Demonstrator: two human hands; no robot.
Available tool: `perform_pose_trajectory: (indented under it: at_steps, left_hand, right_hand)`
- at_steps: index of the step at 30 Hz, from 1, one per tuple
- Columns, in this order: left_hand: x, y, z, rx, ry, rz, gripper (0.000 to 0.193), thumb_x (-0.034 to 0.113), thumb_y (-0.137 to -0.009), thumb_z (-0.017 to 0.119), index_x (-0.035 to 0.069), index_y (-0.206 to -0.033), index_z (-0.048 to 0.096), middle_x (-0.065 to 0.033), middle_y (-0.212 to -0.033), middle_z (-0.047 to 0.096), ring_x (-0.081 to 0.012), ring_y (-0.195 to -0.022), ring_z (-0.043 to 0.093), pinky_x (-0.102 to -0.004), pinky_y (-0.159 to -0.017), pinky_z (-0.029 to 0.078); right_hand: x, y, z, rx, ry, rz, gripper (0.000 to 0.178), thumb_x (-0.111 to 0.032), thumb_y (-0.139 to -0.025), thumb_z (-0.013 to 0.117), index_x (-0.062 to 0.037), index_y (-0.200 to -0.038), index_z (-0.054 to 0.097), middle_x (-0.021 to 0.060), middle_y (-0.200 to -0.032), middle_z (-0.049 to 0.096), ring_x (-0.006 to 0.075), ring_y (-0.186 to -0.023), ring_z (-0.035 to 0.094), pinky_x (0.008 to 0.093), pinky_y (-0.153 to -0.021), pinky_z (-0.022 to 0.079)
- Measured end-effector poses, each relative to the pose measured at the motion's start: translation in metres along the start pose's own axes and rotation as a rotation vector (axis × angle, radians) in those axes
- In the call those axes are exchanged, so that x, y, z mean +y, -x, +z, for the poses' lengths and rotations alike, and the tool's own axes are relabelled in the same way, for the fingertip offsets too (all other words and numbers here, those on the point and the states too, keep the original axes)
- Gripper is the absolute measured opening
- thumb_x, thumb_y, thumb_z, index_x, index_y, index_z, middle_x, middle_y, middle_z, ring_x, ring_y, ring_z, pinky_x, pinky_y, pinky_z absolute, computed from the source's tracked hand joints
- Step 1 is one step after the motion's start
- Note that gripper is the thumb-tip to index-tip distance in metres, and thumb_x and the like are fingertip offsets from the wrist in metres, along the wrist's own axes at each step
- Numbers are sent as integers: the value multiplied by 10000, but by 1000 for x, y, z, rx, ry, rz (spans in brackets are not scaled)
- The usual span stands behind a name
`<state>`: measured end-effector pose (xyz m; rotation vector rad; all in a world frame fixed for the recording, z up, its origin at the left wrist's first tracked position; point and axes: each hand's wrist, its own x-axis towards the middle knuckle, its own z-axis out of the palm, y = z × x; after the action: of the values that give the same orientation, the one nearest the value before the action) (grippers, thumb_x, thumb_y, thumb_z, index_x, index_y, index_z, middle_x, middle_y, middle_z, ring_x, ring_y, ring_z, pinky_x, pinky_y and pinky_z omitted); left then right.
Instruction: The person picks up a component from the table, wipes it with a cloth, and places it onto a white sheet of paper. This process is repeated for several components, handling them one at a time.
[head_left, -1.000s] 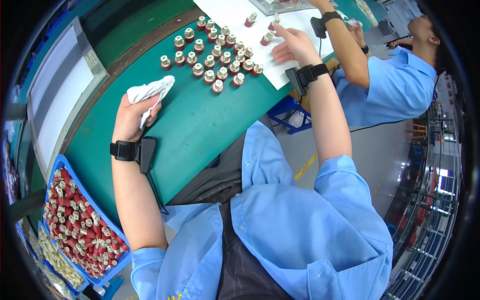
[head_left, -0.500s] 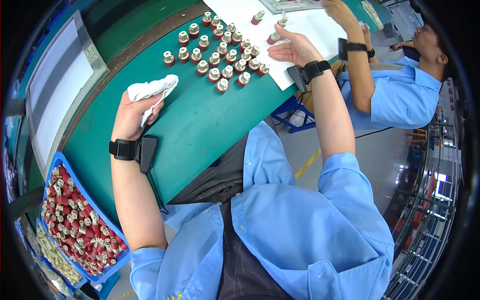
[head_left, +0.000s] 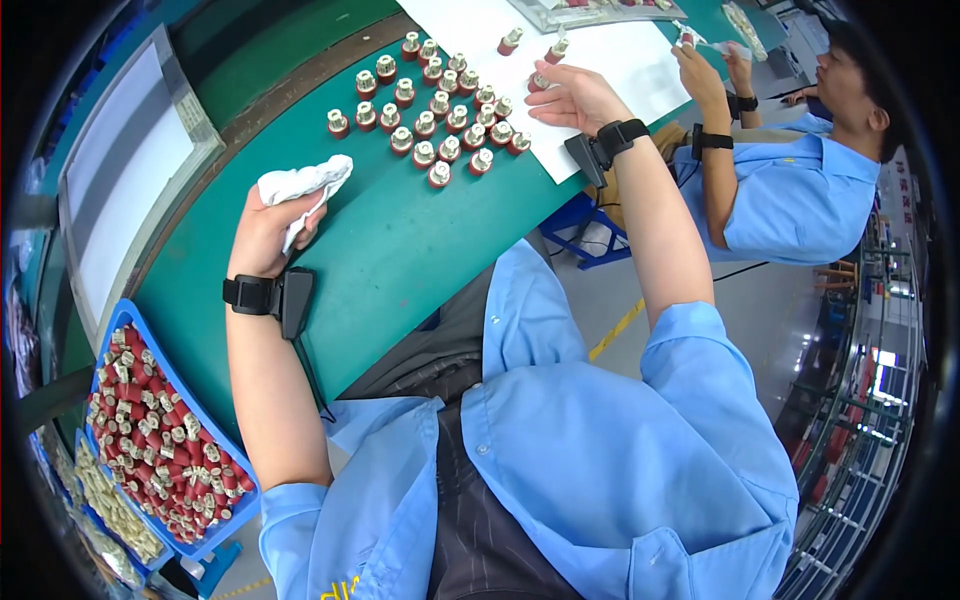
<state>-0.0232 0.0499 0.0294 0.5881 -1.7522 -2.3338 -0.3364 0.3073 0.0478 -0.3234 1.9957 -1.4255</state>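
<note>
My left hand (head_left: 277, 225) is closed round a crumpled white cloth (head_left: 305, 180) above the green table. Over the edge of the white sheet, my right hand (head_left: 582, 100) has its fingers stretched out, thumb apart. A red-and-silver metal fitting (head_left: 537, 83) stands between its thumb and fingers, partly covered by them; whether they touch it is hard to see. Two more upright fittings, a nearer-left one (head_left: 510, 41) and another one (head_left: 557, 48), stand beyond on the sheet. Several like them, such as this fitting (head_left: 440, 174), stand grouped on the table between my hands.
A blue bin (head_left: 245, 495) heaped with similar fittings is at lower left, beside another bin of pale parts (head_left: 115, 515). A white-panelled frame (head_left: 120, 170) stands along the left. At right a co-worker (head_left: 790, 190) in blue handles something white. A metal-edged tray (head_left: 560, 15) lies at the far side.
My right hand has shifted slightly left, its thumb closer round the fitting. My left hand keeps the cloth in nearly the same place. The co-worker's hands have come lower and closer together.
</note>
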Motion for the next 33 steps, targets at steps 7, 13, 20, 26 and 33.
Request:
perform_pose_trajectory:
  at_steps: [7,13,20,26,33]
  left_hand:
    - [-5,1,-10,-68,-35,16,92,70,-853,643,-8,-896,621,-21,-660,571,-62,-509,473,-220,-406,314]
    - [0,4,-6,-85,-144,73,165,118,-844,677,-10,-943,645,-8,-665,579,-57,-544,490,-217,-457,345]
    - [12,22,29,-216,-501,89,190,146,-808,746,-4,-906,682,-23,-743,650,-111,-650,587,-276,-569,448]
    - [-11,21,69,-538,-830,404,100,77,-761,711,91,-860,706,-87,-771,668,-280,-706,646,-372,-610,491]
    - [3,15,42,-113,-1400,491,146,-17,-666,610,92,-756,646,-73,-792,605,-324,-733,615,-440,-608,480]
  right_hand:
    - [-12,60,6,58,40,-338,385,-323,-928,626,30,-1082,631,164,-922,701,160,-637,689,220,-492,529]
    - [-3,150,90,-385,-137,-106,330,-284,-963,586,40,-993,641,120,-768,694,150,-569,667,229,-466,520]
    - [30,131,121,-332,27,-48,313,-280,-967,588,25,-939,654,85,-691,668,126,-545,646,213,-459,502]
    - [37,134,127,-308,19,-122,300,-274,-965,595,17,-936,660,63,-682,650,97,-536,619,211,-457,486]
    - [38,135,125,-322,21,-153,290,-264,-969,586,14,-951,668,42,-675,630,81,-538,604,204,-456,474]
